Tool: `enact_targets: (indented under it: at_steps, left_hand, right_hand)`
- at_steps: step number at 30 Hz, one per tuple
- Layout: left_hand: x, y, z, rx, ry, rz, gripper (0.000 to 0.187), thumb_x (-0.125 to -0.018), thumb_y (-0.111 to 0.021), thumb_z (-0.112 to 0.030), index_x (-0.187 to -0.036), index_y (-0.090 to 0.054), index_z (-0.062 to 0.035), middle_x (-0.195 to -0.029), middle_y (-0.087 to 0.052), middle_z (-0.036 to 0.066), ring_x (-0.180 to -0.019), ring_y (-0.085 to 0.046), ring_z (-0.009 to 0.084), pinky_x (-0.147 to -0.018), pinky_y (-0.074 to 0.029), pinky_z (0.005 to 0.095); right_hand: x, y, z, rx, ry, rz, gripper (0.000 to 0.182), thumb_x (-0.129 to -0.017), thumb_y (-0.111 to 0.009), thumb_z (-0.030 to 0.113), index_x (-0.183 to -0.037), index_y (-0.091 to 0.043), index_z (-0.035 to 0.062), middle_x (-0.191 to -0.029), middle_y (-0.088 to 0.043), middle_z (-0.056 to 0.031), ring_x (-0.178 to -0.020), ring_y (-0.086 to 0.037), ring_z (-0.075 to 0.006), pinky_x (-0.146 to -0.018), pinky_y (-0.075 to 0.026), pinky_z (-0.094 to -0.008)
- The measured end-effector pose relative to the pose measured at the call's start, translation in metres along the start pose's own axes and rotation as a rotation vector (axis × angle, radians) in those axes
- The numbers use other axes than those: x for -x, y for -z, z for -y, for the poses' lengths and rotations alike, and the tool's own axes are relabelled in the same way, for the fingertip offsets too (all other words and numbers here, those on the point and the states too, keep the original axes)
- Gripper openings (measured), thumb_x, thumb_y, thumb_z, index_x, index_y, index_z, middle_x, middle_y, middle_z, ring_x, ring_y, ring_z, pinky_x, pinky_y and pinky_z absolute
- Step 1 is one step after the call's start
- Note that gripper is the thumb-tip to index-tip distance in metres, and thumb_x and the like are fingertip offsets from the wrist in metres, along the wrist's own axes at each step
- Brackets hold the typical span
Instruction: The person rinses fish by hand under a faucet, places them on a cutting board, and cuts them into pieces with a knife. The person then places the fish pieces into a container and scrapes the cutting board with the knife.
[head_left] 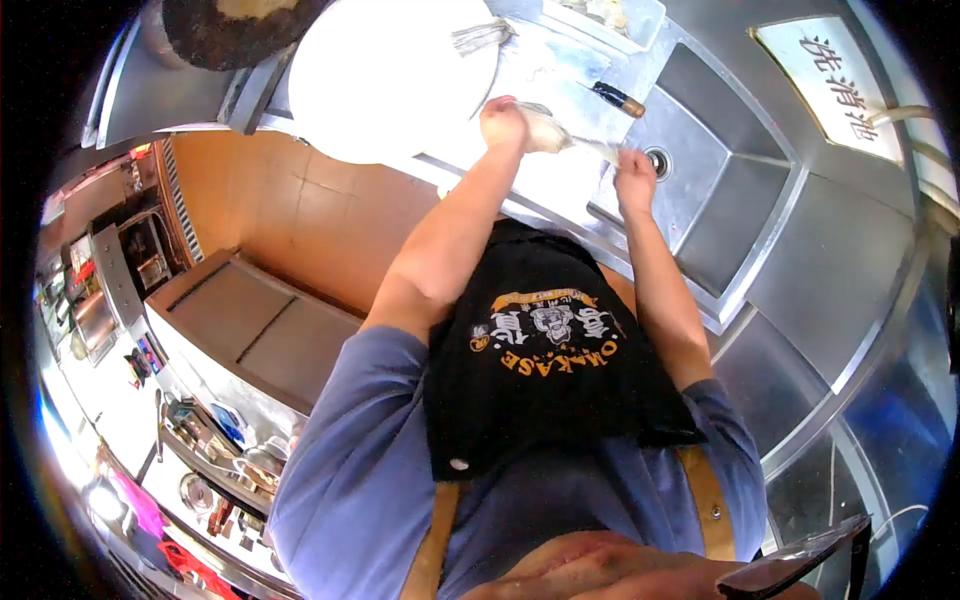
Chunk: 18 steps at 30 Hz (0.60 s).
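Over the counter beside the sink, my left hand (505,125) is closed around one end of a pale, limp fish (545,131). My right hand (635,180) is closed at the narrow, stretched end of it, above the sink's near-left corner. Glare washes out detail between the two hands. A knife (619,99) with a dark and wooden handle lies just beyond them; its blade is lost in brightness. Another greyish fish-like piece (480,37) rests on the edge of the large round white board (385,85).
A metal sink (715,170) with a drain (656,163) lies to the right. At the back is a white tray (645,25) holding pale pieces. A dark round pan (225,40) stands far left. A sign (830,90) and a hose (905,115) are at right.
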<state>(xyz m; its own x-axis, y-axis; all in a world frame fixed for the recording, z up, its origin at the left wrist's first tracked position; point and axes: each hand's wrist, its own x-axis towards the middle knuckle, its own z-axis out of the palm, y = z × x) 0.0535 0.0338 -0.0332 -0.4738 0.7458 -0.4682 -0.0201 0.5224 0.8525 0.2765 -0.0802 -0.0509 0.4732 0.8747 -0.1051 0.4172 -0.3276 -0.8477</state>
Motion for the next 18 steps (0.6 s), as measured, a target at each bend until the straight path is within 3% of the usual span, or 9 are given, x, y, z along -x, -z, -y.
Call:
enact_targets:
  at_steps: [5, 6, 7, 8, 12, 14, 15, 16, 18]
  left_hand:
    - [0.015, 0.019, -0.014, 0.413, 0.219, -0.005, 0.017, -0.095, -0.050, -0.010, -0.106, -0.063, -0.0061, -0.099, -0.065, 0.008, -0.089, -0.062, 0.0218, -0.076, -0.052, 0.0352]
    - [0.015, 0.022, -0.013, 0.460, 0.236, 0.091, 0.017, -0.096, -0.050, -0.011, -0.107, -0.062, -0.0066, -0.101, -0.065, 0.009, -0.090, -0.062, 0.0214, -0.075, -0.052, 0.0353]
    - [0.013, 0.025, -0.011, 0.507, 0.249, 0.185, 0.016, -0.096, -0.050, -0.011, -0.107, -0.061, -0.0071, -0.103, -0.064, 0.009, -0.091, -0.061, 0.0211, -0.074, -0.052, 0.0354]
    - [0.028, 0.034, -0.032, 0.525, 0.355, 0.265, 0.017, -0.098, -0.050, -0.012, -0.112, -0.057, -0.0085, -0.105, -0.063, 0.010, -0.091, -0.061, 0.0204, -0.074, -0.052, 0.0356]
    - [0.038, 0.042, -0.040, 0.559, 0.410, 0.398, 0.022, -0.098, -0.049, -0.013, -0.120, -0.051, -0.0083, -0.105, -0.062, 0.008, -0.090, -0.063, 0.0208, -0.076, -0.053, 0.0366]
    - [0.035, 0.043, -0.034, 0.573, 0.400, 0.441, 0.023, -0.097, -0.050, -0.012, -0.119, -0.051, -0.0071, -0.105, -0.062, 0.009, -0.090, -0.063, 0.0202, -0.076, -0.053, 0.0357]
    - [0.033, 0.045, -0.032, 0.591, 0.388, 0.478, 0.023, -0.097, -0.051, -0.011, -0.119, -0.051, -0.0059, -0.105, -0.062, 0.009, -0.090, -0.063, 0.0196, -0.076, -0.053, 0.0349]
    - [0.031, 0.046, -0.032, 0.592, 0.383, 0.471, 0.023, -0.097, -0.051, -0.011, -0.119, -0.051, -0.0059, -0.105, -0.062, 0.009, -0.090, -0.063, 0.0196, -0.076, -0.053, 0.0349]
    - [0.033, 0.048, -0.030, 0.572, 0.324, 0.512, 0.025, -0.094, -0.054, -0.008, -0.118, -0.052, -0.0047, -0.103, -0.062, 0.010, -0.087, -0.062, 0.0184, -0.075, -0.053, 0.0333]
  right_hand:
    - [0.017, 0.124, -0.105, -0.527, -0.619, -0.433, 0.012, -0.088, -0.055, 0.010, -0.086, -0.065, 0.0045, -0.080, -0.065, -0.0056, -0.064, -0.059, -0.0157, -0.054, -0.048, -0.0317]
    - [-0.008, 0.169, -0.180, -0.580, -0.529, -0.572, 0.017, -0.084, -0.052, 0.003, -0.070, -0.058, 0.0096, -0.063, -0.055, -0.0039, -0.052, -0.054, -0.0165, -0.042, -0.040, -0.0291]
    - [-0.009, 0.200, -0.134, -0.533, -0.462, -0.508, 0.012, -0.086, -0.052, 0.007, -0.081, -0.061, 0.0017, -0.076, -0.060, -0.0102, -0.060, -0.057, -0.0178, -0.048, -0.047, -0.0296]
    - [-0.041, 0.225, -0.128, -0.595, -0.352, -0.737, 0.008, -0.088, -0.053, 0.009, -0.084, -0.057, 0.0020, -0.074, -0.059, -0.0107, -0.059, -0.056, -0.0183, -0.047, -0.047, -0.0297]
    - [-0.114, 0.261, 0.128, -0.480, 0.272, -0.975, 0.019, -0.088, -0.064, 0.005, -0.100, -0.049, 0.0019, -0.088, -0.062, -0.0112, -0.066, -0.059, -0.0183, -0.054, -0.050, -0.0294]
    - [-0.150, 0.244, 0.197, -0.542, 0.578, -0.887, 0.022, -0.087, -0.065, 0.002, -0.101, -0.050, -0.0016, -0.092, -0.064, -0.0170, -0.073, -0.065, -0.0227, -0.057, -0.053, -0.0289]
    - [-0.173, 0.228, 0.206, -0.456, 0.526, -0.835, 0.022, -0.089, -0.063, 0.009, -0.105, -0.052, -0.0016, -0.093, -0.065, -0.0153, -0.076, -0.066, -0.0241, -0.060, -0.052, -0.0320]
    - [-0.196, 0.201, 0.204, -0.804, 0.396, -0.571, 0.023, -0.093, -0.059, 0.021, -0.105, -0.057, 0.0014, -0.092, -0.067, -0.0121, -0.079, -0.066, -0.0218, -0.063, -0.052, -0.0341]
    - [-0.246, 0.116, 0.165, 0.798, 0.508, -0.310, 0.035, -0.091, -0.056, 0.028, -0.119, -0.060, 0.0082, -0.114, -0.066, -0.0159, -0.101, -0.064, -0.0308, -0.088, -0.051, -0.0419]
